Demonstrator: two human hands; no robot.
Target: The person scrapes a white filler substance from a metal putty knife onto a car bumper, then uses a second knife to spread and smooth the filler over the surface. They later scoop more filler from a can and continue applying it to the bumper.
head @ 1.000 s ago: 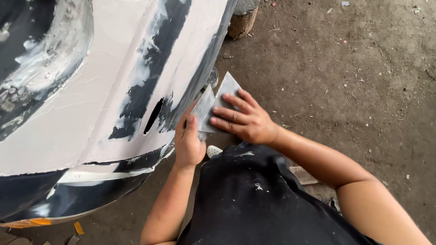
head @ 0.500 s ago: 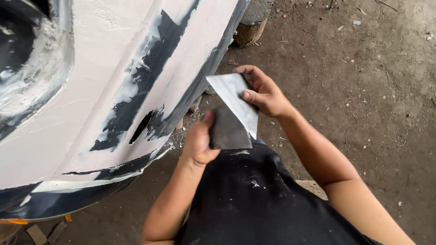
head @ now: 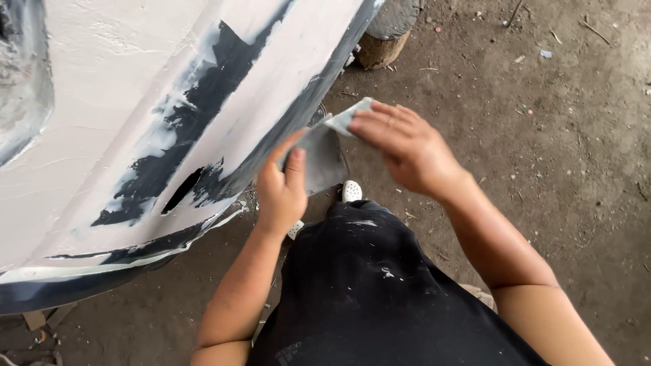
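Note:
A grey sheet of sandpaper (head: 324, 157) is held between both hands beside a car body panel (head: 135, 115) covered in white filler with dark patches. My left hand (head: 281, 186) pinches the sheet's lower left edge with thumb and fingers. Over the sheet's upper right part lies my right hand (head: 407, 146), fingers flat and pressing on it. The sheet sits just off the panel's dark lower edge (head: 298, 115). A dark slot (head: 182, 190) shows in the panel to the left of my left hand.
A wooden block (head: 383, 44) stands under the panel at the top. My black-clothed knee (head: 366, 271) fills the lower middle, with a white shoe (head: 350, 191) below the sheet. Dirt ground (head: 563, 135) with small debris lies to the right. Scraps (head: 41, 318) lie at lower left.
The sheet was unfolded and turned between my hands. My right hand moved from holding its upper corner to lying flat over it, and my left hand shifted its grip on the lower edge.

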